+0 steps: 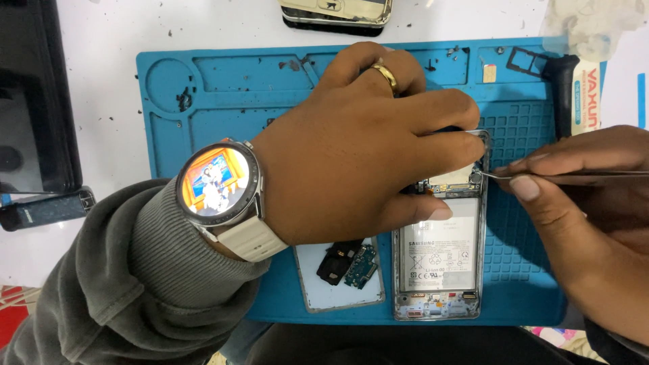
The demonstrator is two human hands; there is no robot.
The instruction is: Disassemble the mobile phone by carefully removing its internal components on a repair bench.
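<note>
The left hand (pixel 358 145) lay spread over the top of an opened phone (pixel 439 260) on a blue mat (pixel 203 101), fingers loosely curled, pressing its frame. The right hand (pixel 581 203) pinched metal tweezers (pixel 568 177) between closed fingers, tips touching the phone's upper corner.

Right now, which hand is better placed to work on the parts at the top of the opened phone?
Right, probably. The right hand holds tweezers with the tip already at the phone's upper edge. The left hand lies flat over the top of the phone, its fingers pressing it down on the blue mat.
</note>
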